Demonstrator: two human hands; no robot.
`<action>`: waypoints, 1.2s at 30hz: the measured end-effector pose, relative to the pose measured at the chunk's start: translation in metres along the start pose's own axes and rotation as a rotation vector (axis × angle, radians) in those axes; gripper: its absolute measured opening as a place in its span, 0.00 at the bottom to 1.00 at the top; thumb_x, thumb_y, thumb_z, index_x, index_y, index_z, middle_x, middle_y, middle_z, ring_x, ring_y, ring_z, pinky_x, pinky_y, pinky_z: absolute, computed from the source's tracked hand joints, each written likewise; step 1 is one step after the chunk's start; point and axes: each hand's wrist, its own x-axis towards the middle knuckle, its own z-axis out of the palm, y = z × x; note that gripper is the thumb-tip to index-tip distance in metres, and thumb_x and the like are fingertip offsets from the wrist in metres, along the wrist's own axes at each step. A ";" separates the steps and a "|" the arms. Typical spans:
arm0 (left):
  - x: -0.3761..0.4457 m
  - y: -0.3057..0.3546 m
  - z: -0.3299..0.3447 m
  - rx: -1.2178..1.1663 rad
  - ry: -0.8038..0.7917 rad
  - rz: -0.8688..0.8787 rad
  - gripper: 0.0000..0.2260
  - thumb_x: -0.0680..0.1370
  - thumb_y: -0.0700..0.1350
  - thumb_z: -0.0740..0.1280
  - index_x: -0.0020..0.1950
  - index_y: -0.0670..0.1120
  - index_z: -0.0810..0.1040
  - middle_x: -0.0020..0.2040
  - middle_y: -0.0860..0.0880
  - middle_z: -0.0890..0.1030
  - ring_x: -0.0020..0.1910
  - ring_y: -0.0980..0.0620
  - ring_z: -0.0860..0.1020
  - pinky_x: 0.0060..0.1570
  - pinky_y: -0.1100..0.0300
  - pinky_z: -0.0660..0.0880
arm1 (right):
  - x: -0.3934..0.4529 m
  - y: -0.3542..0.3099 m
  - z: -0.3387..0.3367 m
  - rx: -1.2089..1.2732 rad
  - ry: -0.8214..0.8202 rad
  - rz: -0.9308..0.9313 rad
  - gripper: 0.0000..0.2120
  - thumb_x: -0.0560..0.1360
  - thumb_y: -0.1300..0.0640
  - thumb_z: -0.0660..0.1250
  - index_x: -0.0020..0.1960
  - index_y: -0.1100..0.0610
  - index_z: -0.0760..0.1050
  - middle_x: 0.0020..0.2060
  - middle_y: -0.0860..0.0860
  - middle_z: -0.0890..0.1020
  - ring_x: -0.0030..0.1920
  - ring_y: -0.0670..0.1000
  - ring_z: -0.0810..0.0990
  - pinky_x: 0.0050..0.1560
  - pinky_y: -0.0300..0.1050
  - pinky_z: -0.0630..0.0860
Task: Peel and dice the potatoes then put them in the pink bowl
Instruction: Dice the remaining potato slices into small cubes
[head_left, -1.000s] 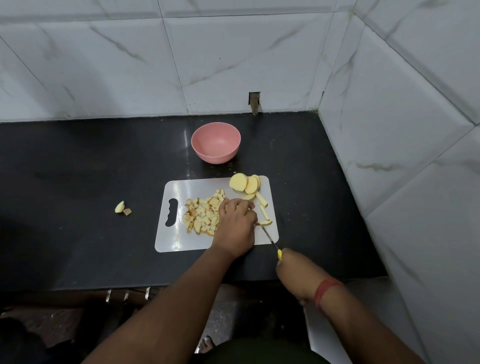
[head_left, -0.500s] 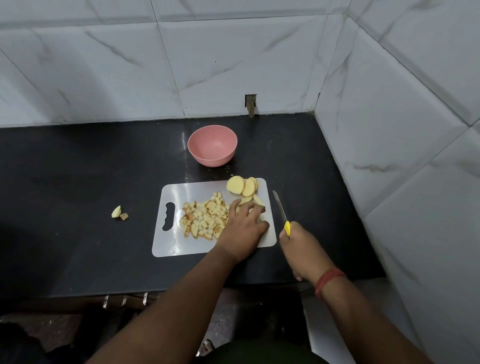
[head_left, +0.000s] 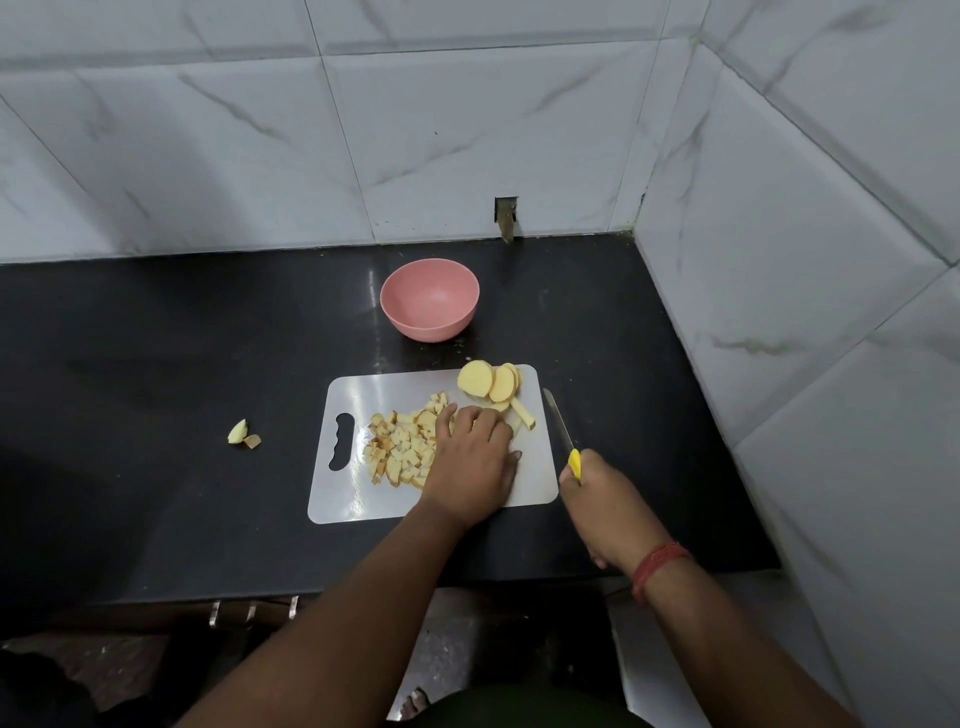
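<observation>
The left hand lies palm down on the board, fingers fairly straight and released, its fingertips against the right edge of the dice and over some cut strips. The right hand is clenched round the yellow handle of the knife, which sits off the board's right edge above the desk, blade pointing away from the person. Just beyond the left hand's knuckles, a row of slices leans at the board's far right corner, with 1 strip beside it. The bowl stands on the desk just behind the board and looks empty. 2 scraps lie on the desk well to the left.

The step in hand seems to be sweeping fresh dice into the pile to free cutting room. To do it well, the palm should stay flat and push leftward so no cube slides off the near edge, while the knife stays clear of the sweeping fingers. The slices then need cutting into strips and crosswise before anything goes to the bowl.
</observation>
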 end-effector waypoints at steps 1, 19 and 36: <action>0.003 0.002 -0.002 0.012 -0.018 -0.037 0.13 0.80 0.55 0.59 0.55 0.48 0.78 0.58 0.48 0.77 0.60 0.46 0.72 0.71 0.40 0.62 | 0.001 0.000 0.000 0.000 -0.002 -0.001 0.08 0.82 0.52 0.53 0.49 0.55 0.67 0.40 0.55 0.75 0.29 0.52 0.73 0.23 0.40 0.71; 0.028 0.013 -0.006 0.091 -0.183 0.106 0.10 0.81 0.49 0.62 0.57 0.51 0.81 0.54 0.51 0.79 0.58 0.46 0.74 0.71 0.37 0.56 | 0.012 0.010 0.016 -0.139 -0.026 0.097 0.08 0.81 0.58 0.51 0.48 0.58 0.67 0.42 0.55 0.76 0.36 0.55 0.77 0.34 0.48 0.77; 0.031 0.011 0.000 -0.010 -0.148 0.053 0.11 0.82 0.51 0.62 0.53 0.52 0.84 0.50 0.53 0.81 0.55 0.50 0.75 0.72 0.41 0.57 | 0.020 0.017 0.034 -0.320 -0.192 0.097 0.14 0.80 0.62 0.53 0.65 0.64 0.66 0.58 0.62 0.76 0.57 0.61 0.77 0.49 0.45 0.70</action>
